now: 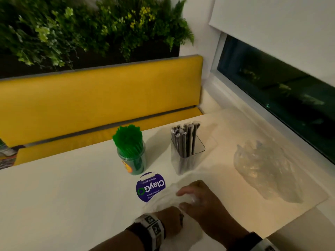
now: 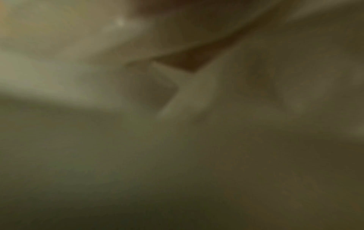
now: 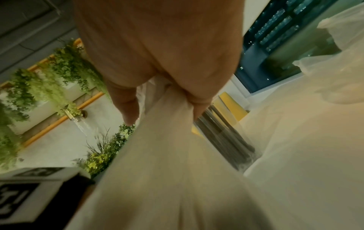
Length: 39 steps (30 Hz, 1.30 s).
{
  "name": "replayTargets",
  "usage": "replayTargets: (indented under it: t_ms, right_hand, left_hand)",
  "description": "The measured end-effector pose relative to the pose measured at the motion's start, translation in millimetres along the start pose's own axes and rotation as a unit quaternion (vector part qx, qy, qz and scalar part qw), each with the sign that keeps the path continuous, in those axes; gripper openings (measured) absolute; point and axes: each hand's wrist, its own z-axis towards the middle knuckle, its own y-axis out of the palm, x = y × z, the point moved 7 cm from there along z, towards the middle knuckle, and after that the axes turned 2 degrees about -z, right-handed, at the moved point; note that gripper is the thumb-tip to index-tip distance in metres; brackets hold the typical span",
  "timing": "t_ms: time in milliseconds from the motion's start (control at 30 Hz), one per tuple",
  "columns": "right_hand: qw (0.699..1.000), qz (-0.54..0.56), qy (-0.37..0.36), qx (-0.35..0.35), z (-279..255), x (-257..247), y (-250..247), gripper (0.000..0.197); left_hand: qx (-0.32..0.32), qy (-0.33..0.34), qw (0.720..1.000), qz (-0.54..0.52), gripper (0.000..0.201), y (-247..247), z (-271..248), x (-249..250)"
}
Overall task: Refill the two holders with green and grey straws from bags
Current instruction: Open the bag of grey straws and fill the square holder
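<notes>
Currently on white table (image 1: 72,192): green straws (image 1: 127,136) upright in round holder (image 1: 133,163); grey straws (image 1: 184,138) upright in clear square holder (image 1: 188,156), just right of it. Crumpled clear bag (image 1: 266,169) lies well apart, near window (image 1: 282,98). Right hand (image 1: 201,200) pinches second clear bag (image 1: 163,198) w/ thumb & fingers; right wrist view shows grip close (image 3: 163,96), plus grey straws behind. Left hand (image 1: 170,221) rests on same bag, grip can't be told; left wrist view blurred, only pale plastic. Purple sticker (image 1: 150,186) beside bag.
</notes>
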Motion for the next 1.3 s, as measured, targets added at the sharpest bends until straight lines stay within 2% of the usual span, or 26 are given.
replayTargets:
  t_ms: [100,167,200,300,367,433,500,567,667,767,833,900,933,1000,1067,1100,1133,1200,1267,1300]
  right_hand:
    - [0.993,-0.112,-0.009,-0.043,-2,0,5,0.007]
    - [0.98,-0.192,-0.016,-0.047,-3,5,-2,0.02]
    - [0.979,-0.201,-0.009,-0.027,-3,8,-9,0.026]
    - [0.986,-0.158,0.017,0.053,-2,14,-26,0.031]
    - [0.991,-0.117,0.025,0.066,2,16,-24,0.023]
    - [0.998,-0.031,0.019,0.049,7,11,-19,0.014]
    - [0.998,0.038,0.011,0.039,12,7,-17,0.015]
    - [0.994,0.073,0.003,0.081,16,12,-25,0.019]
    - [0.985,0.089,0.027,0.146,22,29,-39,0.023]
    - [0.985,-0.006,0.063,0.163,28,53,-47,0.015]
    - [0.98,-0.114,0.081,0.143,32,60,-45,0.031]
    - [0.968,-0.203,0.084,0.124,37,56,-43,0.052]
    - [0.958,-0.247,0.077,0.123,41,51,-43,0.059]
    - [0.942,-0.304,0.068,0.124,50,40,-43,0.06]
    - [0.933,-0.329,0.072,0.123,57,35,-44,0.055]
    - [0.929,-0.343,0.07,0.117,60,35,-43,0.059]
    - [0.925,-0.358,0.066,0.107,63,33,-41,0.067]
    - [0.928,-0.355,0.067,0.09,64,30,-39,0.079]
    - [0.938,-0.33,0.079,0.077,63,26,-41,0.081]
    - [0.94,-0.322,0.085,0.076,63,26,-41,0.081]
  left_hand:
    - [0.018,0.052,0.998,-0.025,0.04,-5,-7,-1]
    - [0.05,0.111,0.99,-0.072,0.036,-16,-13,4]
    - [0.073,0.126,0.985,-0.098,0.036,-23,-16,3]
    - [0.104,0.129,0.974,-0.152,0.05,-40,-25,-5]
    - [0.098,0.145,0.968,-0.182,0.053,-45,-28,-5]
    - [0.079,0.145,0.966,-0.201,0.047,-49,-30,-3]
    - [0.064,0.139,0.966,-0.209,0.034,-52,-30,1]
    - [0.077,0.152,0.963,-0.21,0.027,-57,-33,6]
    - [0.125,0.195,0.947,-0.222,0.028,-69,-43,10]
    - [0.167,0.279,0.882,-0.341,0.019,-94,-71,27]
    - [0.187,0.323,0.835,-0.403,0.024,-122,-93,40]
    - [0.247,0.361,0.792,-0.425,0.015,-162,-115,51]
    - [0.289,0.372,0.765,-0.439,0.008,-184,-125,55]
    - [0.368,0.381,0.686,-0.5,0.008,-225,-134,55]
    - [0.397,0.371,0.612,-0.575,0.013,-252,-121,51]
    - [0.404,0.358,0.594,-0.597,0.013,-261,-109,49]
    - [0.412,0.34,0.588,-0.607,0.012,-265,-95,46]
    - [0.433,0.29,0.612,-0.595,0.011,-267,-63,38]
    - [0.432,0.244,0.655,-0.57,0.009,-258,-26,30]
    - [0.434,0.208,0.694,-0.535,0.012,-251,-9,26]
